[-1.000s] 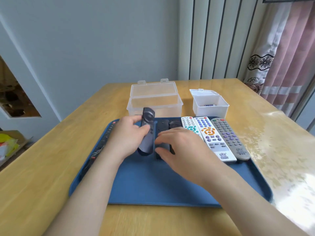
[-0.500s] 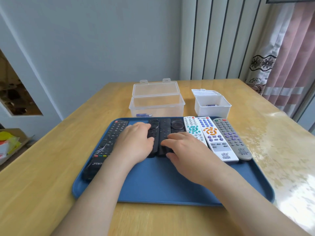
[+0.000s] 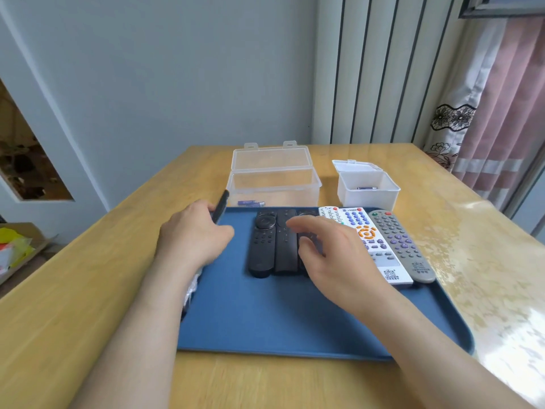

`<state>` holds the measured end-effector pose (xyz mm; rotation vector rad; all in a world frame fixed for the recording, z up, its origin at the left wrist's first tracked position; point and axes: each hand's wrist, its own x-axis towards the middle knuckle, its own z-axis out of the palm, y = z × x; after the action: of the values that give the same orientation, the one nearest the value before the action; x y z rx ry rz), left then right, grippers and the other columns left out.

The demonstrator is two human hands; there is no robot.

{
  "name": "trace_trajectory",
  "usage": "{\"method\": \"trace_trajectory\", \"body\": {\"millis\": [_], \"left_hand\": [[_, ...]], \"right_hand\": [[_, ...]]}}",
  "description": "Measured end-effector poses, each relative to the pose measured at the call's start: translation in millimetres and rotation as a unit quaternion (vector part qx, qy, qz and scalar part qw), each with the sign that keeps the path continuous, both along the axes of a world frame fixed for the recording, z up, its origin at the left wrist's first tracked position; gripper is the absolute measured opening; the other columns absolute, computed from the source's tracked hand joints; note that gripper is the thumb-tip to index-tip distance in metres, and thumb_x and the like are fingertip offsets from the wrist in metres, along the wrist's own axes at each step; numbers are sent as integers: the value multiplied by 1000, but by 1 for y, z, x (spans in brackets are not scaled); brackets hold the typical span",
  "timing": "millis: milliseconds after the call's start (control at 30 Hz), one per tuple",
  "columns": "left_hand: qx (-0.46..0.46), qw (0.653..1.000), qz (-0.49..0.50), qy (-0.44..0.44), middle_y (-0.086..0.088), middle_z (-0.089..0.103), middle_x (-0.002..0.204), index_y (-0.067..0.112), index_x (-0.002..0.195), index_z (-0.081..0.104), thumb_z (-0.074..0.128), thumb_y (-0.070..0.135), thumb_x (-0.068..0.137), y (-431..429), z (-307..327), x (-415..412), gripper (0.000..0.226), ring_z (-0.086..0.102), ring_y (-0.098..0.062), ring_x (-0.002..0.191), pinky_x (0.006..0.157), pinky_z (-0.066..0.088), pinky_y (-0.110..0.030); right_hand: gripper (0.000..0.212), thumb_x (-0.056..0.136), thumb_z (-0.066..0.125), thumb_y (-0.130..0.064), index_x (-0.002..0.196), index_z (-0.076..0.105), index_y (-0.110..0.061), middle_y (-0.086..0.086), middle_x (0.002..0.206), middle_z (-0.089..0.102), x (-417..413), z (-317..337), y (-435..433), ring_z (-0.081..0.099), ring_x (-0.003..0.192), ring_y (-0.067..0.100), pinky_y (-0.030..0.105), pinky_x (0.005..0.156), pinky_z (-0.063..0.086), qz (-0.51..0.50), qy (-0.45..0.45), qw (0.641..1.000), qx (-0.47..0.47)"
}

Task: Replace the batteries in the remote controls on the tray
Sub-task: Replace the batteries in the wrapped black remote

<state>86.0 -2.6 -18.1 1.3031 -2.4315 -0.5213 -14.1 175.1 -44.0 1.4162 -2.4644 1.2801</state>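
A blue tray carries a row of remotes. My left hand grips the long black remote at the tray's left edge and holds it tipped up on its side; my hand and forearm hide most of it. Two black remotes lie flat in the middle. My right hand is over a third black remote with its fingers loosely curved, holding nothing. To the right lie two white remotes and a grey remote.
Behind the tray stands a big clear box, lid open, with purple batteries in its near left corner. To its right a small white box holds a battery. The wooden table ends at the wall behind and a curtain on the right.
The dark remote my left hand held up a second ago now lies in the row. My left hand moved left and tipped up the long black remote. My right hand lifted slightly.
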Motion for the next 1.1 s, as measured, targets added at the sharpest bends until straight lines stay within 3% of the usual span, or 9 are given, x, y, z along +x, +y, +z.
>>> {"method": "trace_trajectory", "body": {"millis": [100, 167, 333, 433, 533, 667, 800, 1000, 1100], "left_hand": [[232, 943, -44, 236, -3, 71, 89, 27, 104, 60, 59, 11, 78, 7, 8, -5, 30, 66, -18, 71, 68, 55, -29], [314, 898, -64, 303, -5, 74, 83, 21, 109, 59, 56, -1, 83, 16, 7, -10, 34, 62, -10, 54, 49, 51, -21], [106, 971, -129, 170, 8, 65, 74, 32, 93, 66, 52, 11, 80, 45, -14, -29, 28, 62, -17, 77, 73, 53, -33], [28, 979, -125, 158, 10, 63, 77, 34, 94, 66, 54, 19, 83, 48, -13, -30, 22, 60, -14, 82, 74, 47, -30], [24, 969, -138, 203, 12, 62, 79, 35, 93, 66, 60, 24, 83, 45, -10, -28, 15, 56, -13, 73, 70, 45, -28], [40, 966, -120, 227, 11, 57, 99, 34, 111, 56, 62, 38, 86, 43, -6, -26, 26, 58, -12, 86, 79, 46, -29], [252, 932, -167, 198, 3, 64, 94, 24, 114, 54, 50, 42, 95, 46, 0, -24, 26, 65, -17, 64, 61, 55, -31], [288, 868, -273, 298, 1, 64, 70, 18, 97, 67, 52, 28, 98, 68, 3, -27, 18, 57, -13, 46, 45, 49, -24], [226, 886, -255, 315, 12, 67, 81, 27, 106, 70, 50, 27, 99, 56, 5, -23, 21, 63, -9, 73, 65, 55, -26]], "right_hand": [[27, 96, 52, -12, 109, 66, -31, -16, 101, 71, 3, 8, -3, 64, 97, -1, 19, 86, 49, 25, -221, 970, -95], [19, 96, 56, -17, 108, 66, -28, -6, 98, 73, 5, 11, -5, 66, 93, 5, 27, 88, 54, 57, -345, 928, -130], [39, 80, 63, -30, 119, 61, -25, -2, 96, 73, 18, -2, -13, 68, 94, 14, 46, 87, 53, 89, -141, 986, 4], [53, 75, 71, -17, 125, 58, -28, -5, 94, 73, 16, -2, -12, 71, 91, 14, 44, 87, 56, 71, -209, 975, -40], [70, 77, 75, 4, 138, 50, -19, -2, 101, 71, 10, 3, -8, 72, 91, 17, 42, 86, 58, 25, -338, 935, -108], [51, 83, 66, 11, 126, 57, -14, 9, 100, 76, -1, 14, 0, 74, 79, 24, 36, 66, 61, 17, -517, 824, -231], [32, 88, 62, 4, 117, 63, -11, 15, 98, 76, -11, 15, 4, 72, 76, 26, 33, 62, 59, 12, -596, 744, -302], [32, 92, 62, -35, 104, 69, -6, 7, 75, 64, 0, 17, 1, 57, 68, 21, 29, 61, 47, 101, -442, 874, -174], [32, 86, 70, -28, 102, 68, -2, 11, 77, 61, 0, 23, 3, 53, 59, 19, 28, 53, 45, 67, -488, 850, -186]]}}
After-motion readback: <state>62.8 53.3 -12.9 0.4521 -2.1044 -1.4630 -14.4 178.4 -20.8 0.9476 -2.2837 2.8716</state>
